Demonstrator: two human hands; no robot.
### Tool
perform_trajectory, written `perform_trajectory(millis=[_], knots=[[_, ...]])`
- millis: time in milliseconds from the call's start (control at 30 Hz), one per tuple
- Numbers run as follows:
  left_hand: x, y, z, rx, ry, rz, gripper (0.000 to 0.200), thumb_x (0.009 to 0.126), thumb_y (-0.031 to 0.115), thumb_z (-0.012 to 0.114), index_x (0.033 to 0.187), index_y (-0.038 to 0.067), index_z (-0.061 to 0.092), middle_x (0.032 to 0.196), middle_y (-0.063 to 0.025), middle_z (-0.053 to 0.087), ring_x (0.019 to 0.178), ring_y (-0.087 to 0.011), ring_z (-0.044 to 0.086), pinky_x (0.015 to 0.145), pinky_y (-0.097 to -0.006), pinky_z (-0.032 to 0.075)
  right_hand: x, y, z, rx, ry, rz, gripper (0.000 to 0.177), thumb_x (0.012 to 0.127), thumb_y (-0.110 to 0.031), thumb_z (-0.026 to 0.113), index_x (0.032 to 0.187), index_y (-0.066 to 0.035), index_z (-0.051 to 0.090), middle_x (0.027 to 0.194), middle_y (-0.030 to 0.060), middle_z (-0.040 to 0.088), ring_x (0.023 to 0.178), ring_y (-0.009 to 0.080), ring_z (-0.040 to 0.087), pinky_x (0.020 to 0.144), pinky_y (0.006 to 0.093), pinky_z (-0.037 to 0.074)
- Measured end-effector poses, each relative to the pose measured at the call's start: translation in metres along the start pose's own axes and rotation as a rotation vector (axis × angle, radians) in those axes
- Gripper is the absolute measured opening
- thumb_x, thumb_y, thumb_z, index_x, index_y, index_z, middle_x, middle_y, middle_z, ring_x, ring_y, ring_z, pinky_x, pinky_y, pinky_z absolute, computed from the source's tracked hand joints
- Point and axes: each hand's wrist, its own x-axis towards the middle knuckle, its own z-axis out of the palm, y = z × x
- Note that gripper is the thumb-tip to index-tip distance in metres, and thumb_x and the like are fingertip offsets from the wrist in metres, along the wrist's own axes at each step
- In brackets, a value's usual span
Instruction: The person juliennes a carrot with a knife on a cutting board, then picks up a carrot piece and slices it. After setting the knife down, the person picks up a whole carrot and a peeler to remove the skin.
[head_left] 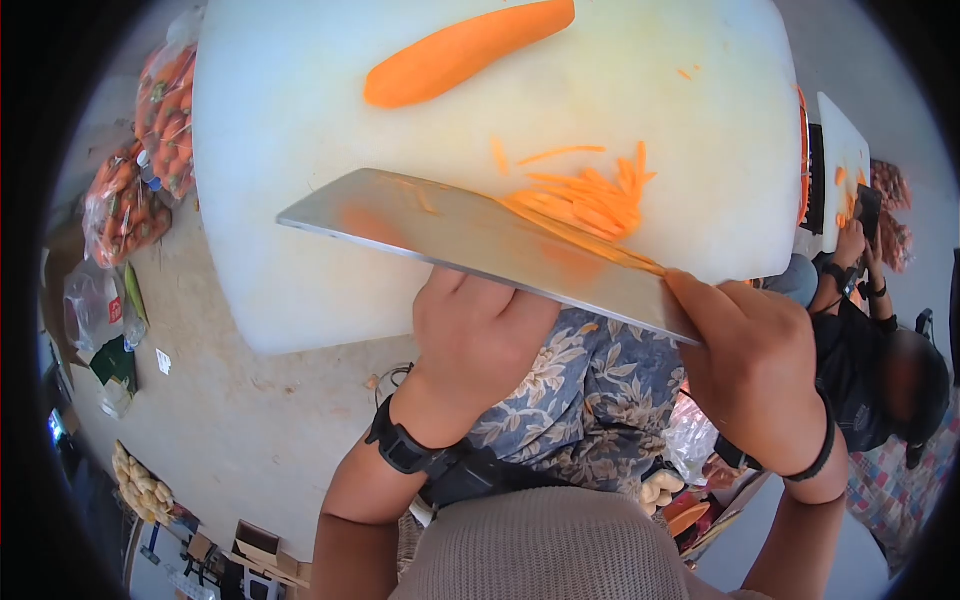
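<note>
A wide cleaver (470,240) is held flat and slanting over the near edge of a white cutting board (290,150). My right hand (750,360) grips its right end, the fingers wrapped round the handle side. Beneath the blade's lower edge is my left hand (485,335), its fingers curled and partly hidden by the metal; what they hold, if anything, does not show. Thin carrot strips (590,200) lie heaped on the board just beyond the blade, and some rest along its upper edge. Farther up lies a peeled carrot (465,55).
Bags of carrots (168,120) lean at the board's left side. At the right, a co-worker (860,380) holds a dark blade over another white board (840,150) with carrot pieces. A bag of pale vegetables (143,485) lies on the floor at lower left.
</note>
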Motion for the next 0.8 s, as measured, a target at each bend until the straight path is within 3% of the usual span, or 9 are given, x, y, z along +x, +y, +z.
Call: perform_trajectory(millis=[333,400,533,600,800], knots=[[0.003,0.001,0.0,-0.006,-0.003,0.013,0.027,0.064,0.006,0.067,0.09,0.008,0.073,0.095,-0.0046,0.065,0.087,-0.0251,0.062,0.076,-0.0319,0.052,0.004,0.006,0.018,-0.078,0.039,0.037,0.042,0.063,0.002,0.067,0.105,-0.001,0.063,0.07,0.0106,0.056,0.058,0.0293,0.058,0.055,0.0383,0.046],[0.003,0.001,0.001,0.026,-0.001,0.025,0.026,0.064,0.005,0.067,0.089,0.008,0.072,0.095,-0.0049,0.065,0.087,-0.0253,0.062,0.076,-0.0323,0.052,0.016,0.005,0.022,-0.06,0.15,-0.085,0.012,0.073,-0.007,0.064,0.081,-0.006,0.055,0.06,0.0051,0.049,0.052,0.0228,0.056,0.047,0.0344,0.044],[0.002,0.0,0.003,0.014,0.043,0.015,0.026,0.063,0.004,0.065,0.088,0.007,0.072,0.096,-0.0061,0.065,0.087,-0.0259,0.062,0.078,-0.0327,0.052,0.015,0.0,0.013,-0.045,0.119,-0.089,0.011,0.073,-0.006,0.064,0.08,-0.007,0.055,0.061,0.0057,0.05,0.053,0.0236,0.057,0.048,0.0354,0.044],[-0.001,-0.001,0.003,0.001,0.034,-0.005,0.027,0.063,0.004,0.065,0.088,0.007,0.072,0.096,-0.0066,0.065,0.088,-0.0261,0.061,0.078,-0.0326,0.052,0.002,-0.001,-0.002,0.015,-0.005,0.033,0.038,0.065,0.002,0.068,0.103,0.001,0.064,0.069,0.012,0.058,0.06,0.0302,0.058,0.057,0.0388,0.045],[0.004,0.001,0.0,-0.015,0.026,0.008,0.028,0.059,0.003,0.064,0.086,0.005,0.072,0.094,-0.0078,0.065,0.087,-0.0268,0.062,0.077,-0.0321,0.053,-0.009,0.005,0.007,-0.001,-0.003,0.068,0.04,0.063,0.002,0.069,0.102,0.002,0.063,0.07,0.0129,0.058,0.062,0.0309,0.059,0.056,0.0386,0.046]])
